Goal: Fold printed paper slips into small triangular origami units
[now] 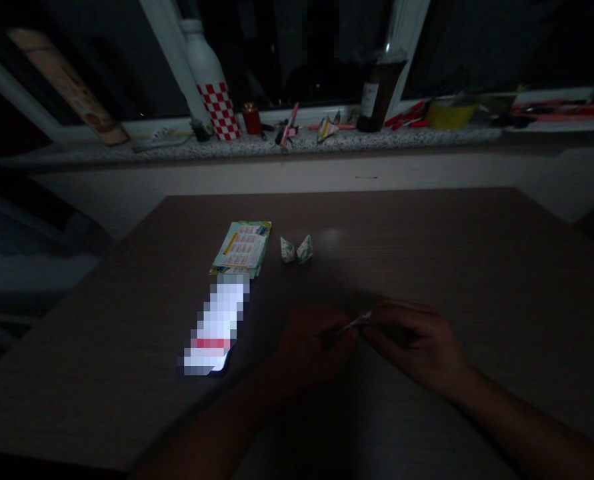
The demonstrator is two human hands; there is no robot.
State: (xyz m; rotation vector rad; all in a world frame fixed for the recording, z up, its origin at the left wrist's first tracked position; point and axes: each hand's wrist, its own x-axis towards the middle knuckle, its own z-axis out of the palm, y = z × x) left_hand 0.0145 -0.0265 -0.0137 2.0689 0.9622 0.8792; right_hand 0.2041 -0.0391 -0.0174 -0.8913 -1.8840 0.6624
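Note:
Both my hands meet over the near middle of a dim wooden table (417,240). Between them is a small piece of folded paper (355,323), seen nearly edge-on. My left hand (311,343) closes its fingers round one end, while my right hand (417,337) pinches the other end between thumb and fingertips. Beyond my hands stand two small folded paper pieces (297,249), pointed and side by side. To their left lies a stack of printed paper sheets (244,247). A phone (214,327) with a lit screen rests just below the stack.
A stone windowsill (167,152) runs behind the table. It bears a white bottle with red checks (214,93), a tall cylinder (69,87), a red jar (251,119), a dark labelled container (374,100), another folded paper piece (328,128) and a yellow container (451,113).

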